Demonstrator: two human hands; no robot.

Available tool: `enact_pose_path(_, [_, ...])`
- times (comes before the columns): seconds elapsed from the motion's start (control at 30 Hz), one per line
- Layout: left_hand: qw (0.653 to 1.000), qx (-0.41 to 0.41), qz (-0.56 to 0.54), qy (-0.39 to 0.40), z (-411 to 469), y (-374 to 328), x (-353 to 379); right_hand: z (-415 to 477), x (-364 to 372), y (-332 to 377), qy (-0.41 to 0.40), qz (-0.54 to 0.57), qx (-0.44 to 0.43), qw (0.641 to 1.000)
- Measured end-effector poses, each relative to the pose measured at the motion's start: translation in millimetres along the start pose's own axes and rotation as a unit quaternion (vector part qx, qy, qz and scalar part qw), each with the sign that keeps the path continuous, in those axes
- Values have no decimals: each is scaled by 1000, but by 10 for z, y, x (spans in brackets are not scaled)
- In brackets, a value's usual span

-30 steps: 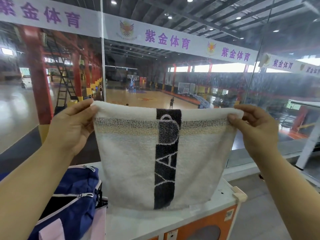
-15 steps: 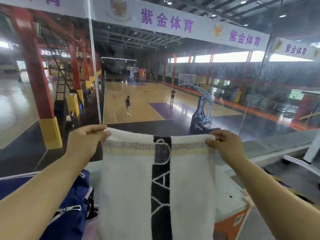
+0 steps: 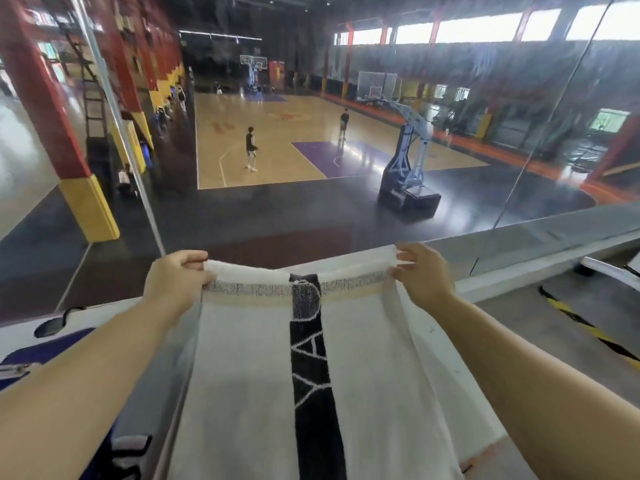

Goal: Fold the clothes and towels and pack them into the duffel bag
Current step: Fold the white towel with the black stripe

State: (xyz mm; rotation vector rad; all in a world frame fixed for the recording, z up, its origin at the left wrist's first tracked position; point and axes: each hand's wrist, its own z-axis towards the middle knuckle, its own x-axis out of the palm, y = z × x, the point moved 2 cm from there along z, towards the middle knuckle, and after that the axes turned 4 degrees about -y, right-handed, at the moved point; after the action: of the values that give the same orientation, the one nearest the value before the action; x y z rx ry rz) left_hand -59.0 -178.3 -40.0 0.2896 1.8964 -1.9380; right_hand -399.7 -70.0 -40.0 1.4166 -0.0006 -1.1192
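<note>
Our left hand (image 3: 176, 284) pinches the far left corner of the towel (image 3: 249, 375), fingers curled over its edge; our right hand (image 3: 420, 275) pinches the far right corner the same way. Between them the white towel is stretched out, its far edge sagging a little in the middle, a black stripe (image 3: 311, 358) with white lettering running down its centre and a speckled grey band crossing near the top. The towel's near end runs out of view at the bottom, and we cannot tell how far it rests on the surface beneath. Of the duffel bag (image 3: 38, 358) we see only a blue sliver at the left, mostly hidden behind our left forearm. Beyond the towel a glass wall (image 3: 519, 168) looks down on a basketball court (image 3: 277, 150), where a hoop stand (image 3: 408, 168) and two players stand.
</note>
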Motion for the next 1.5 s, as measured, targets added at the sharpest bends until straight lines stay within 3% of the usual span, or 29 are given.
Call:
enact_pose_path(0.13, [987,26,150,44,-58,151,172,-80,170,-119,53,-18,13,998])
enact_pose_path(0.4, [972,119,132,152,-791,196,157,-853,37,-169,131,-76,-45,987])
enact_pose_path(0.6, [930,214,186,236,-1497,387,-121,-1606,-304,-279,154,-125,-83,977])
enact_pose_path(0.73, [903,226,218,293,-1806,597,-308,-1986,-427,-444,188,-178,-85,962])
enact_pose_path(1.0, [870,263,314,275,-1979,890,-533,-2274,-562,-540,229,-194,-46,953])
enact_pose_path(1.17, [839,334,346,254,-2079,814,-581,-2242,-570,-531,214,-231,-107,943])
enact_pose_path(1.37, [814,324,384,291,-2120,836,-553,-2301,-549,-567,133,-341,-318,875])
enact_pose_path(1.5, [787,377,408,269,-2147,788,-580,-2267,-580,-513,55,-313,-337,886])
